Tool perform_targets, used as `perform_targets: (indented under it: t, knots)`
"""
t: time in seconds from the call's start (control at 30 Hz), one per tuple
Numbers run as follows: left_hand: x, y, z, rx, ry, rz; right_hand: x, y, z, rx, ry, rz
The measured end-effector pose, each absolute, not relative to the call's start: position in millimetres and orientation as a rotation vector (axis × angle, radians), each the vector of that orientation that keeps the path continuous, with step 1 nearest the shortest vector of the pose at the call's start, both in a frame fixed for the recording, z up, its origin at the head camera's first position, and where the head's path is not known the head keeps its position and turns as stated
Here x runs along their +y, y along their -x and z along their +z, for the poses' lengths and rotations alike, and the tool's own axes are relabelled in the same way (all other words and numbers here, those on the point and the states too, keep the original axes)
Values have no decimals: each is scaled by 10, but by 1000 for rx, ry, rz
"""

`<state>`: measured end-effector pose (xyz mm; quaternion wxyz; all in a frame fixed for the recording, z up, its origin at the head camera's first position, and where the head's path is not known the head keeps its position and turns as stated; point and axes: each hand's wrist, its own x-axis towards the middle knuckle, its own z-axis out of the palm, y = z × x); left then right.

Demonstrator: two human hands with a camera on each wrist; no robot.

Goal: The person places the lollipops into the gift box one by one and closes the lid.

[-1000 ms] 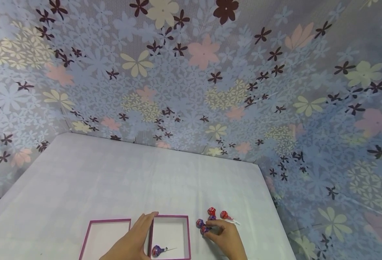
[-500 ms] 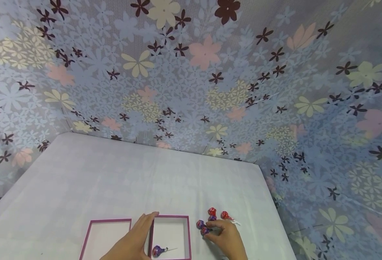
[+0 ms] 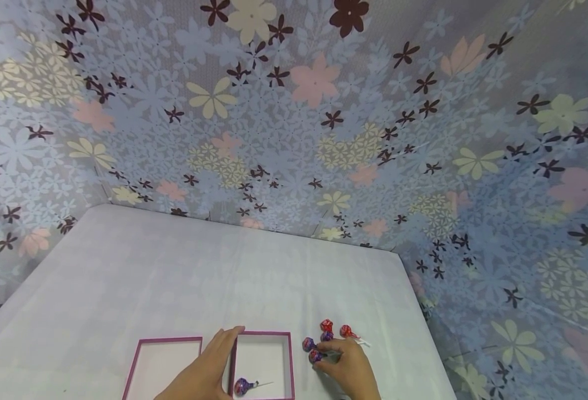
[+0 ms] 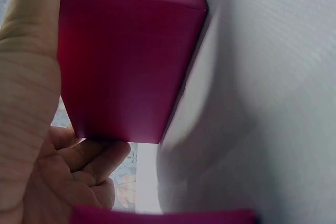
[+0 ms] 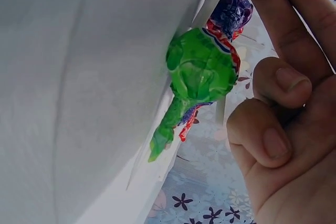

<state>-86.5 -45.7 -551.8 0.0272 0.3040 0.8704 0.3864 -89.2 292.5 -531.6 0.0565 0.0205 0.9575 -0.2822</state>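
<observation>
My left hand [image 3: 204, 366] grips the left side of a shallow magenta-edged box [image 3: 291, 364]; in the left wrist view its thumb and fingers lie about the magenta outer wall [image 4: 131, 66]. Inside that box lies a purple lollipop [image 3: 242, 386] with its stick pointing right. To the right, my right hand [image 3: 351, 366] pinches another purple lollipop [image 3: 315, 356] between thumb and forefinger. Beside its fingertips are two more purple lollipops [image 3: 308, 344], and two red lollipops [image 3: 346, 331] lie just beyond. The right wrist view reveals a green lollipop [image 5: 202, 69] near the curled outer fingers, largely hidden from the head view.
A second magenta-edged box [image 3: 170, 339] stands left of the left hand, cut off by the lower frame edge. White cloth [image 3: 214, 266] covers the table. Floral curtains [image 3: 274, 139] hang behind it and along its sides.
The right forefinger and thumb have parted slightly around the purple lollipop, showing more of it between them. The left hand and both boxes stay where they were.
</observation>
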Motion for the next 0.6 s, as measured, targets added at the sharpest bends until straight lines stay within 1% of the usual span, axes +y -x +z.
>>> perform_targets:
  t: [0.17, 0.33, 0.47, 0.6]
  knots:
    - [-454, 858, -5515, 2707, -941, 1172, 2912, 890, -5314, 2922, -38, -834]
    - [-450, 869, -5501, 2658, -890, 1187, 2905, 887, -5312, 2946, -27, -816]
    - [-444, 878, -5492, 2633, -848, 1188, 2922, 870, -5328, 3017, 23, -801]
    - [-445, 876, -5484, 2631, -858, 1188, 2932, 855, -5335, 3080, 87, -840]
